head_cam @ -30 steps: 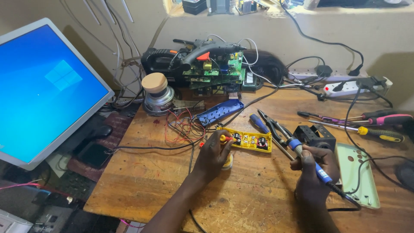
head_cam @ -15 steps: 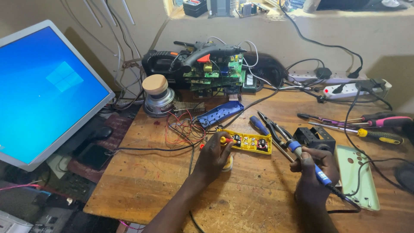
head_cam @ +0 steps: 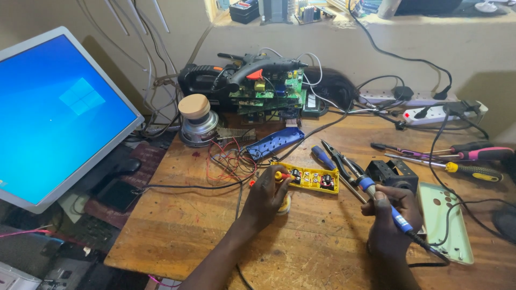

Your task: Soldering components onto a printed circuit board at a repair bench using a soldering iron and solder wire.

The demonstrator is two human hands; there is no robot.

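My left hand [head_cam: 267,194] covers the near left end of the yellow circuit board [head_cam: 312,178]; what my fingertips pinch there is too small to tell. My right hand [head_cam: 388,215] hides the middle of the soldering iron [head_cam: 382,201]. Iron tip lost against the pliers [head_cam: 338,159]. Monitor [head_cam: 59,115] cut off at the left edge; pale green cover [head_cam: 449,220] partly behind my right hand.

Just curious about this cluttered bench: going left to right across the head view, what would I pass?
Blue monitor → wooden-topped jar → left hand → yellow circuit board → right hand holding the soldering iron → pale green cover → yellow-handled screwdriver.
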